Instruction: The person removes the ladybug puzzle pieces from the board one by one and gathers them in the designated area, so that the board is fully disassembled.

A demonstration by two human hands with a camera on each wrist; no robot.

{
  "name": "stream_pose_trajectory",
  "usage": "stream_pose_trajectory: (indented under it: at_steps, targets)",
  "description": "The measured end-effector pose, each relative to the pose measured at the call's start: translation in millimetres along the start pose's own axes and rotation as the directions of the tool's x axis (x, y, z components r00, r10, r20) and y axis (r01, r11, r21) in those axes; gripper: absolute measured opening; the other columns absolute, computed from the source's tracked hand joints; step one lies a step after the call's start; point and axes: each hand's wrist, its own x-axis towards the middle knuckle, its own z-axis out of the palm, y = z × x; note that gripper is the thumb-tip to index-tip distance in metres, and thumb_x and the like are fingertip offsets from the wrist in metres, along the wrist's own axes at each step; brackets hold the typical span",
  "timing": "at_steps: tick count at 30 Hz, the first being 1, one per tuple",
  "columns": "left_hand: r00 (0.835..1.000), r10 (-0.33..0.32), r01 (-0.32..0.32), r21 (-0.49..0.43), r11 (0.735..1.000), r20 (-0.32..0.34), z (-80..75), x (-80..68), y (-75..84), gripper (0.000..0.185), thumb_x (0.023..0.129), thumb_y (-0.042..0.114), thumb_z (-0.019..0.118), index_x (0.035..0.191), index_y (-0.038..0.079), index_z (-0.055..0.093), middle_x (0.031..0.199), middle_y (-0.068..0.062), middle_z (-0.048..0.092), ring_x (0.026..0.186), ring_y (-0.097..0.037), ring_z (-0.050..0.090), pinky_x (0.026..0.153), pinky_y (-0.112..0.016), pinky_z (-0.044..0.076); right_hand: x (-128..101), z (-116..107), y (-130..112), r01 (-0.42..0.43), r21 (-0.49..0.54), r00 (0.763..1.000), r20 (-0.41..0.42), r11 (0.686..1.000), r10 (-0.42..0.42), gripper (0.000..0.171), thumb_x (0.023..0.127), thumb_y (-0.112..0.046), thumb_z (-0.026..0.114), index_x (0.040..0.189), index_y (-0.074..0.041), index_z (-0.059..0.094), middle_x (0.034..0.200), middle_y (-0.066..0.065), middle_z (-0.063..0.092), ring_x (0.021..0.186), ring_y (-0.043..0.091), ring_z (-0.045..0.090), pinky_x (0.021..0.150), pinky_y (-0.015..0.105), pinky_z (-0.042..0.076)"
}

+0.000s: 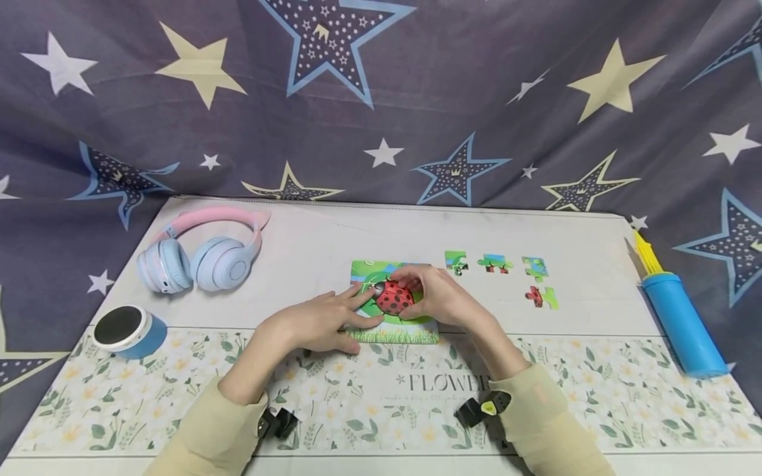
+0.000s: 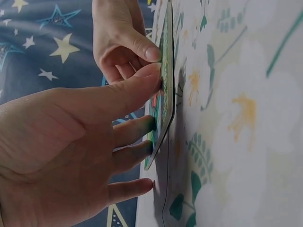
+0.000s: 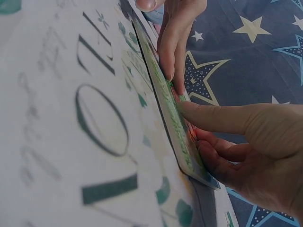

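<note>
Ladybug puzzle (image 1: 395, 332) is lying between both hands. Left hand (image 1: 324, 320) is touching it from nine o'clock, fingers fairly straight, gripping nothing. Right hand (image 1: 437, 294) is bending over three o'clock; can't tell whether it's pinching a piece. Loose pieces (image 1: 495, 262) are sitting between two and three.

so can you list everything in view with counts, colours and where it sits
flat rectangular ladybug puzzle: one, green, blue and red, table centre
loose flat puzzle pieces: four, multicoloured, right of the puzzle
over-ear headphones: one, pink and pale blue, far left
short round cylinder with dark top: one, blue and white, left, nearer than headphones
cylindrical tube with tapered nozzle: one, blue and yellow, right edge
flower-printed cover: one, mostly white, across the table
star-patterned fabric backdrop: one, dark blue-purple, behind table
left hand: one, bare, touching puzzle
right hand: one, bare, at the ladybug
long sleeves: two, pale yellow, on forearms
wrist devices: two, mainly black, at the cuffs
</note>
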Motion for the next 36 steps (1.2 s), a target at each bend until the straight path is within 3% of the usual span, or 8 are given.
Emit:
stream_pose_trajectory:
  at_steps: [12,36]
  targets:
    - [1.0,-0.005,0.005,0.02,1.0,0.008,0.1,0.4,-0.6,0.059,0.098,0.031,0.07,0.153,0.024,0.051,0.174,-0.011,0.014,0.162,-0.038,0.006,0.127,-0.067,0.019,-1.1,-0.5,0.2,0.036,-0.055,0.999,0.009,0.998,-0.035,0.067,0.08,-0.015,0.09,0.142,-0.014,0.064,0.129,0.009,0.067,0.112,0.024,0.066,0.095,0.041,0.058]
    - [0.999,-0.033,0.032,0.024,0.999,0.011,-0.3,0.0,1.9,0.06,0.097,0.035,0.071,0.153,0.026,0.051,0.175,-0.006,0.013,0.163,-0.035,0.004,0.128,-0.064,0.017,-1.6,-0.2,0.2,0.049,-0.047,0.999,-0.01,0.998,-0.049,0.066,0.077,-0.013,0.091,0.138,-0.009,0.067,0.122,0.009,0.068,0.102,0.021,0.068,0.086,0.031,0.061]
